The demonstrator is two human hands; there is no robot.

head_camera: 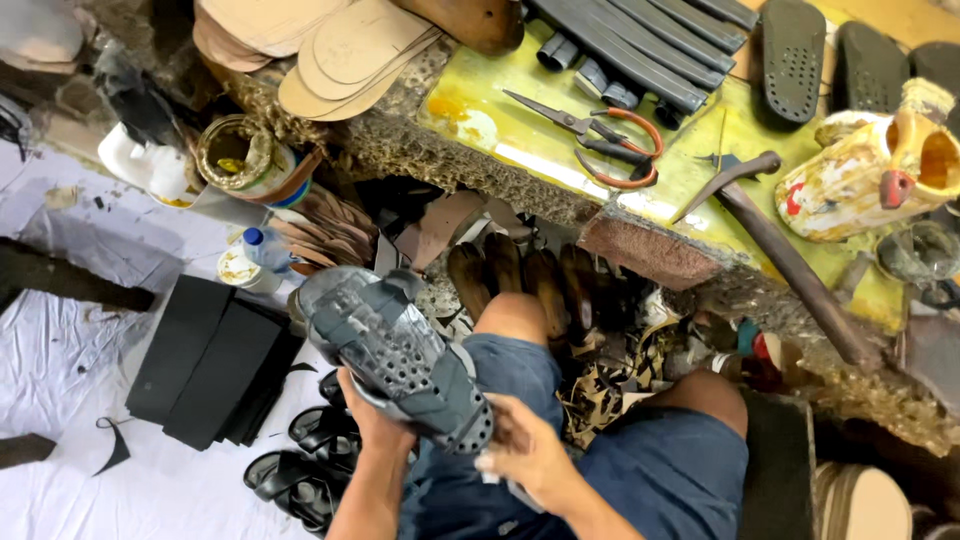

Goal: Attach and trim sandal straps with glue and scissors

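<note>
I've got a dark grey rubber sandal (395,355) held sole-up over my lap, tread chunky w/ small perforations near the heel. Left hand (372,415) is under it, fingers wrapped round the edge, mostly hidden. Right hand (525,450) pinches the heel end, fingertips closed on the rim; something pale at the thumb, can't make out what. Above, yellow-stained workbench (520,130) w/ crumbly edge: orange-handled scissors (600,135), wooden-shafted hammer (775,240), ribbed black strips (630,45). Tan flat insoles (340,50) stacked top left. More black sandals (310,465) on the floor, partly cut off by my arm.
</note>
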